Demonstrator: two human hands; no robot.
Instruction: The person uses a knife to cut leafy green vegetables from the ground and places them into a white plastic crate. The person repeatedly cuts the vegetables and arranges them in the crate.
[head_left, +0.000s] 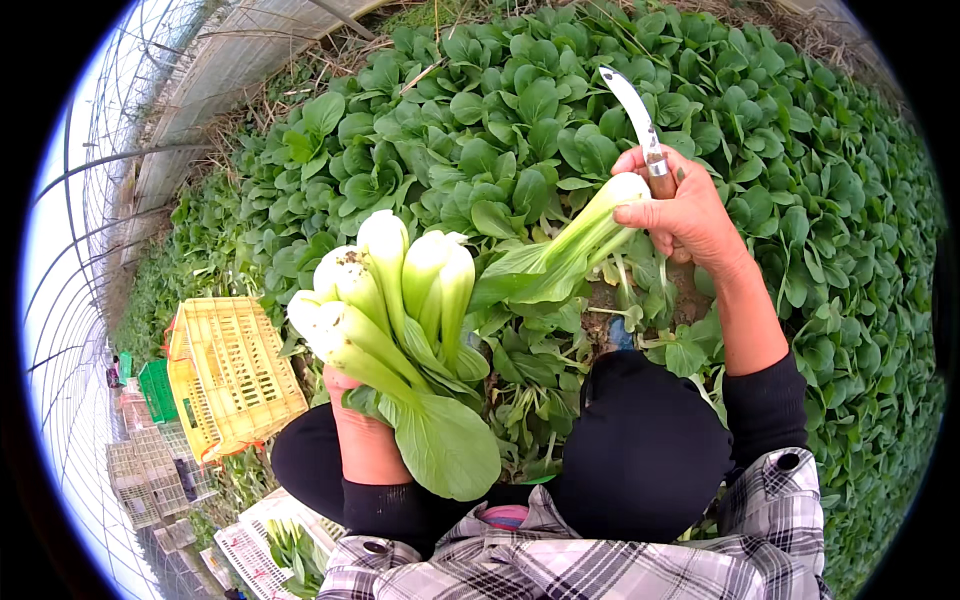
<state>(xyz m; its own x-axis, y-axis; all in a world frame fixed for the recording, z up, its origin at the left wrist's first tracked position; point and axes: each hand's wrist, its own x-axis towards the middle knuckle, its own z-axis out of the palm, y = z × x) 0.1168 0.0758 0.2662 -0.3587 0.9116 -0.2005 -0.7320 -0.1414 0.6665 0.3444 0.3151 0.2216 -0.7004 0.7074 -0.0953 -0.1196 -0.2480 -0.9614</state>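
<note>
Several heads of bok choy (375, 300) are bunched in my left hand (360, 420), white bases up and leaves hanging down over the wrist. My right hand (686, 206) grips the wooden handle of a curved harvesting knife (634, 105), its blade pointing up and away from me. The same hand also holds a single bok choy (585, 232) between thumb and fingers, its pale base at the thumb and its leaves towards the left bunch. Part of my left palm and fingers is hidden behind the bunch.
Dense growing bok choy (847, 300) surrounds me ahead and to the right. Loose leaves lie on the soil before my knees. On the left are a tilted yellow plastic crate (236, 371), a green crate (157, 391) and stacked pale crates (146, 476). A white crate (251, 559) at lower left holds greens.
</note>
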